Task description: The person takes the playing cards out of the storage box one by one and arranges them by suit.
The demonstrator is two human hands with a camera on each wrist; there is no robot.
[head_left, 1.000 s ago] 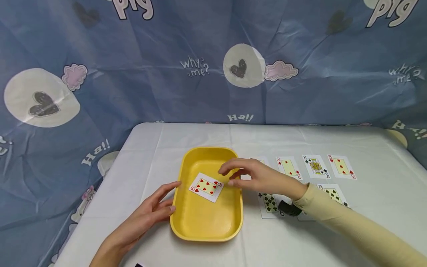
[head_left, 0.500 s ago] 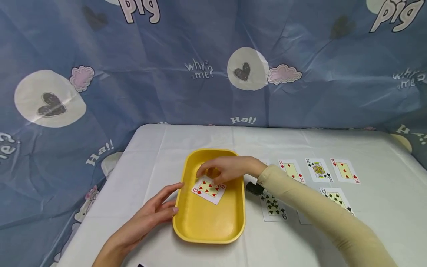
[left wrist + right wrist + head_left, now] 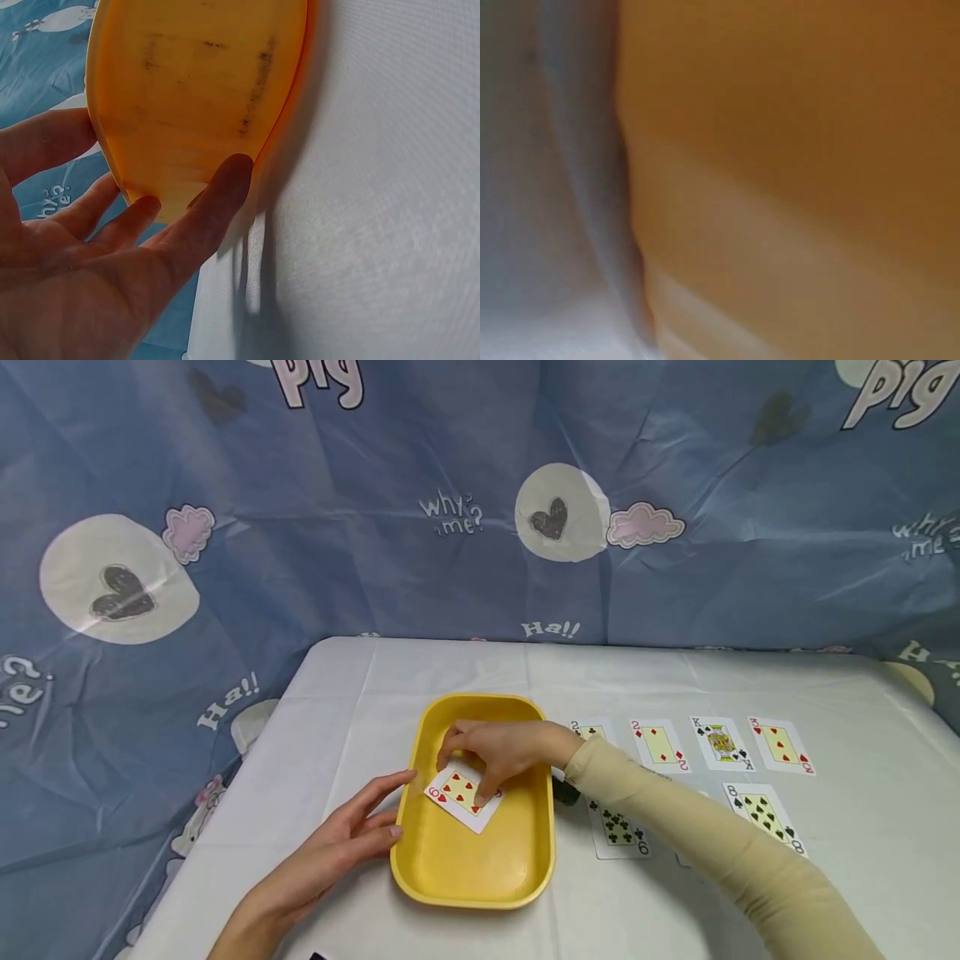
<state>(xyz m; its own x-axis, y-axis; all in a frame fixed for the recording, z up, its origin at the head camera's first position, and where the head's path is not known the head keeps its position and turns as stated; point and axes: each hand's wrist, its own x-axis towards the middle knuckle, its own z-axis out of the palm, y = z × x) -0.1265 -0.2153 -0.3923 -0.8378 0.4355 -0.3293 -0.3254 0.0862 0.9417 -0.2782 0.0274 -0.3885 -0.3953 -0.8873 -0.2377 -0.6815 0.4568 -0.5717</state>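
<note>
A yellow plastic tray stands on the white table. Inside it is a six of hearts playing card, face up. My right hand reaches over the tray's right rim with bent fingers and holds this card, thumb over its right part and fingertips at its far edge. Its right corner is hidden by the thumb. Against the tray's left side rests my left hand, fingers spread and loosely bent. In the left wrist view, thumb and fingertips of that hand touch the outer wall. The right wrist view is a close blur of tray yellow.
Right of the tray, several face-up cards lie in two rows, among them a two of diamonds, king, three of hearts and eight of spades. My right sleeve covers part of the near row. A patterned blue cloth hangs behind.
My right hand has moved left into the tray from its right rim and taken hold of the six of hearts, which has turned slightly. The left hand stays at the tray's side.
</note>
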